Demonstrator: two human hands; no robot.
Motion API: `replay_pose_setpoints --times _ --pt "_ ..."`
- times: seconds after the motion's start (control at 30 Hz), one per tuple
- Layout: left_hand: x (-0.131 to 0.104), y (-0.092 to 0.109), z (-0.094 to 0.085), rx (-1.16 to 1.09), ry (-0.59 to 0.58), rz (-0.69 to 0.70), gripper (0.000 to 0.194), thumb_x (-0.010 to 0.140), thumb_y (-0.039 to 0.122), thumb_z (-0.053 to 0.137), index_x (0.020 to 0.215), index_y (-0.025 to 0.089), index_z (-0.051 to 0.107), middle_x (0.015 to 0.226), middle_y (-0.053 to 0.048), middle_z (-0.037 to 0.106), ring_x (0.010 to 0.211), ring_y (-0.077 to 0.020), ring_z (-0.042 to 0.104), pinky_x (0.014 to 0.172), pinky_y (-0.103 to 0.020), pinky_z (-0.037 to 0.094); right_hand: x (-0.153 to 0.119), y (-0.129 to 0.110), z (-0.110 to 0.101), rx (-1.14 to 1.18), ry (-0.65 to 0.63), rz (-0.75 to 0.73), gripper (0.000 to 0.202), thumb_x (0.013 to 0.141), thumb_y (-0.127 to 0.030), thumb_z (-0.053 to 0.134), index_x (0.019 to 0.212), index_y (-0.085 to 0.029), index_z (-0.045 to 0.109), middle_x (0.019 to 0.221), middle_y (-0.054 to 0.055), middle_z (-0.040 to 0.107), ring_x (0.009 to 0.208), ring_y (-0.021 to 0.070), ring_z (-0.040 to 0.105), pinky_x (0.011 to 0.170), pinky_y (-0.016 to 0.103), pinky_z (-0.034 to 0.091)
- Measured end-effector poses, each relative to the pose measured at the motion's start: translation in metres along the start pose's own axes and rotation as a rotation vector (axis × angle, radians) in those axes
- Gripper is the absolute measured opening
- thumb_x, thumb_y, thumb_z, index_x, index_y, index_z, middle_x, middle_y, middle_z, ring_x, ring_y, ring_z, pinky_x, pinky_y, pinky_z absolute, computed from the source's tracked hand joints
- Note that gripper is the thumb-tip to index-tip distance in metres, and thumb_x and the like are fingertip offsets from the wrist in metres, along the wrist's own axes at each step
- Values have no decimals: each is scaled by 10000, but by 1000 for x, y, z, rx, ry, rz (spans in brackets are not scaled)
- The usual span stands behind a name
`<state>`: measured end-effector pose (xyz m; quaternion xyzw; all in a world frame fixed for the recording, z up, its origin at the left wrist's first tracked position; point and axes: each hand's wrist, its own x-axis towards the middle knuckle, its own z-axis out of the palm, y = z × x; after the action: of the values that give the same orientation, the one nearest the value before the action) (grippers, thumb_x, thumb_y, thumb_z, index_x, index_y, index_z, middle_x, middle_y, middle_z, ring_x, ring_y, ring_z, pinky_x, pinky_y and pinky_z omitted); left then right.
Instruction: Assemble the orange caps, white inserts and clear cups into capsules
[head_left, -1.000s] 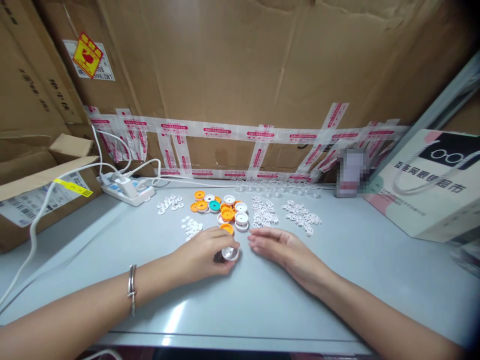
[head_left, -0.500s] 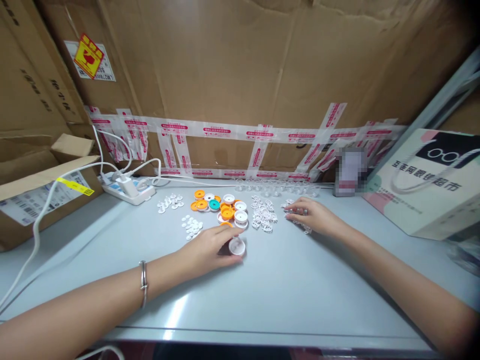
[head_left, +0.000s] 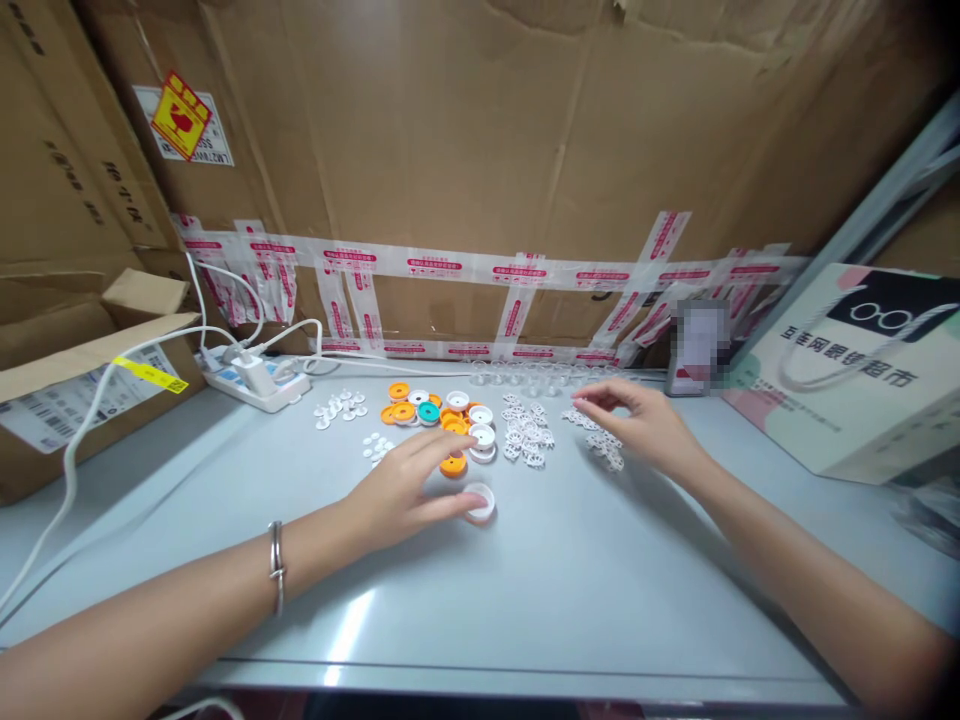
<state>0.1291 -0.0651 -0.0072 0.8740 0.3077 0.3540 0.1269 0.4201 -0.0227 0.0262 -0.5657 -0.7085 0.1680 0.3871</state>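
Observation:
My left hand [head_left: 401, 490] is open, thumb and fingers apart. Its thumb lies over the near edge of a round white plastic cup [head_left: 481, 503] on the table, while the fingertips reach the stacked white round pieces [head_left: 484, 440] behind. Beside them is a cluster of orange round pieces [head_left: 453, 464], with one teal piece [head_left: 428, 411]. My right hand [head_left: 645, 425] hovers by a pile of small white openwork pieces [head_left: 604, 452], thumb and forefinger pinched together; what is between them is too small to make out. A second openwork pile [head_left: 528, 432] lies left of it.
Small white discs [head_left: 373, 447] and white stemmed pieces [head_left: 340, 408] lie at the left. Clear cups [head_left: 532, 377] line the back, before a large carton [head_left: 450, 130]. A power strip [head_left: 259, 385] and open box [head_left: 90, 390] stand left; a phone [head_left: 697, 345] and paper bag [head_left: 847, 370] right.
My left hand has loosened from the white cup, its fingers spreading away toward the stacked pieces. My right hand has lifted and drawn slightly right from the openwork pile.

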Motion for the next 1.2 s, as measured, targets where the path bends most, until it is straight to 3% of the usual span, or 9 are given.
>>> replay_pose_setpoints --times 0.13,0.23,0.37,0.63,0.77,0.87,1.03,1.13,1.2 --pt "2 1 -3 -37 59 -41 325 828 301 585 1129 184 551 1073 -81 628 974 -193 573 864 -332 459 -10 -38 18 653 100 101 236 626 -367 739 765 -206 636 708 -3 646 685 137 591 700 284 464" --pt "3 1 -3 -105 53 -106 283 835 281 578 1104 196 573 1035 -62 637 928 -176 576 834 -307 462 -24 -60 42 944 -39 232 244 583 -327 777 719 -202 618 665 -18 656 637 121 609 698 278 481" --pt "4 1 -1 -265 118 -218 242 810 276 611 1037 195 600 943 -30 655 832 -144 586 783 -265 469 -41 -78 70 1110 -220 347 217 614 -298 764 721 -191 608 684 -9 680 672 124 638 736 281 482" --pt "7 2 3 -616 238 -389 201 761 265 659 951 198 655 900 -20 667 796 -136 601 750 -251 492 -54 -77 90 1239 -322 394 190 656 -253 748 752 -182 600 750 -1 704 728 109 656 738 240 478" --pt "7 3 5 -737 200 -406 178 756 252 666 927 202 672 896 -22 671 825 -145 619 756 -253 506 -58 -77 93 1130 -357 345 192 649 -271 747 751 -192 605 765 0 701 760 135 658 695 255 491" --pt "7 4 3 -749 202 -410 164 772 246 653 931 215 675 932 -17 678 869 -140 623 783 -235 502 -51 -72 85 970 -331 233 200 641 -304 744 760 -195 625 821 16 703 807 156 659 770 300 494" --pt "7 1 1 -712 292 -494 164 774 266 650 926 208 668 929 -13 695 851 -129 635 753 -199 507 -15 -33 49 551 -20 112 253 702 -425 655 786 -190 611 833 40 694 821 174 640 773 309 481" --pt "6 -1 2 -698 283 -519 185 762 276 659 927 193 668 920 -18 697 832 -131 640 734 -195 511 5 -2 32 45 -125 134 256 725 -435 592 769 -186 633 748 36 677 711 169 614 658 283 465" --pt "5 -1 4 -696 259 -517 199 767 281 651 945 194 664 940 -21 694 840 -136 641 729 -196 514 12 13 28 -69 -184 166 211 690 -388 617 718 -183 660 651 28 656 644 171 591 594 275 439"
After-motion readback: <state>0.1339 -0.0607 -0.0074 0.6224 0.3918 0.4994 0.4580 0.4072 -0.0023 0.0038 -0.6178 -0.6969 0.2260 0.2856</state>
